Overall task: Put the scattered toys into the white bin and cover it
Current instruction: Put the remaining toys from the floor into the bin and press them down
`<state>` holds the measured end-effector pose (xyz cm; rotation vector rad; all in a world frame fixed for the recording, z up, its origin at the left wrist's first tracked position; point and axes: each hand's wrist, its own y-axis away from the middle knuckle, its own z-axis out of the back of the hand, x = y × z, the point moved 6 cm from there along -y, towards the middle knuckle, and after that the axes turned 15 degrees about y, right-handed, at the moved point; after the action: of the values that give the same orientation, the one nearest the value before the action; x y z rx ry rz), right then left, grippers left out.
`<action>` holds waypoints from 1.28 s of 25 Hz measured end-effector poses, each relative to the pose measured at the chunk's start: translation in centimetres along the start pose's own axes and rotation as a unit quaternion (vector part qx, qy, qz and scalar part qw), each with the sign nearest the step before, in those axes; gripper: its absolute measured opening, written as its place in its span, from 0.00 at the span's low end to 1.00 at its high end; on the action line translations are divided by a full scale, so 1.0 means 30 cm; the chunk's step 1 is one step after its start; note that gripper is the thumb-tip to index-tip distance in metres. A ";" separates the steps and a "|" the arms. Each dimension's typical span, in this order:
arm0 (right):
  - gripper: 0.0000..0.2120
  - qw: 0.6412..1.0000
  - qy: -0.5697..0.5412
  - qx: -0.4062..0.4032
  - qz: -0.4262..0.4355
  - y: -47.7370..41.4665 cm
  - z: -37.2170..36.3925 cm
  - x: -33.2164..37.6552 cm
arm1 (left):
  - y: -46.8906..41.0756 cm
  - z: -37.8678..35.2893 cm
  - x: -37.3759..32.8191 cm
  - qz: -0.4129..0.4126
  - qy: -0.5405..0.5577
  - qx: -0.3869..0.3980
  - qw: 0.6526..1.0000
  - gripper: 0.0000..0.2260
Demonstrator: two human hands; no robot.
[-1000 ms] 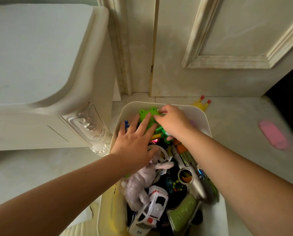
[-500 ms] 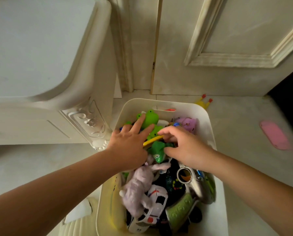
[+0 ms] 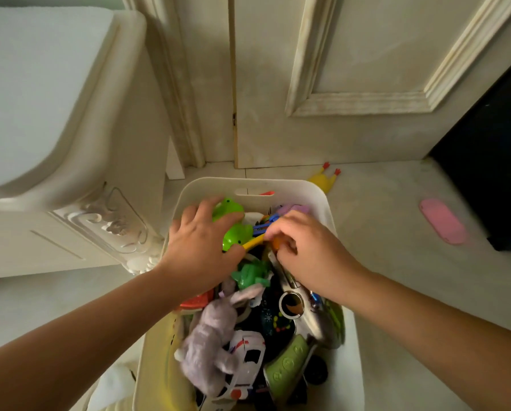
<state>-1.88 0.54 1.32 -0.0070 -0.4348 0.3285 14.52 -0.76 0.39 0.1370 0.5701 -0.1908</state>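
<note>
This is a room in somebody's home, seen down at floor level. At the back stands a cream door (image 3: 352,48) with raised panel moulding, shut in its frame. To the left is a cream cabinet (image 3: 34,99) with a thick rounded top and carved scrollwork (image 3: 111,221) down its corner, household furniture rather than shop or office fittings. The floor (image 3: 390,262) is pale, stone-look tile. A white bin (image 3: 278,183) stands on it, heaped with toys (image 3: 249,275): a grey plush rabbit (image 3: 209,336), a white car (image 3: 246,360), green plastic figures. A yellow rubber chicken (image 3: 322,180) lies on the floor behind the bin, near the door, and a flat pink thing (image 3: 442,221) lies well off to the right.
</note>
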 end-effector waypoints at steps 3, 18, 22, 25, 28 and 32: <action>0.12 0.978 -0.038 -0.196 -0.066 0.015 0.165 -0.135 | -0.035 0.000 -0.081 -0.064 0.064 -0.048 0.995 0.24; 0.29 0.885 0.095 -0.048 -0.454 0.215 0.019 -1.185 | -0.388 -0.320 -0.662 -0.263 0.087 -0.001 0.961 0.24; 0.36 0.858 0.142 0.082 -0.487 0.320 -0.025 -1.395 | -0.455 -0.494 -0.782 -0.216 0.040 0.108 0.970 0.25; 0.36 0.844 0.161 0.151 -0.489 0.344 -0.037 -1.501 | -0.480 -0.593 -0.799 -0.198 0.030 0.151 0.968 0.25; 0.30 0.832 0.241 0.186 -0.464 0.346 -0.075 -1.523 | -0.500 -0.652 -0.765 -0.167 0.018 0.176 0.970 0.26; 0.23 0.848 0.275 -0.007 -0.453 0.292 -0.014 -1.513 | -0.519 -0.676 -0.733 -0.134 0.013 0.187 0.973 0.26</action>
<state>-43.25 -5.40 -18.47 0.0877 0.1635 -0.6127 -17.59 -9.13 -5.67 0.4294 0.5729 -0.5608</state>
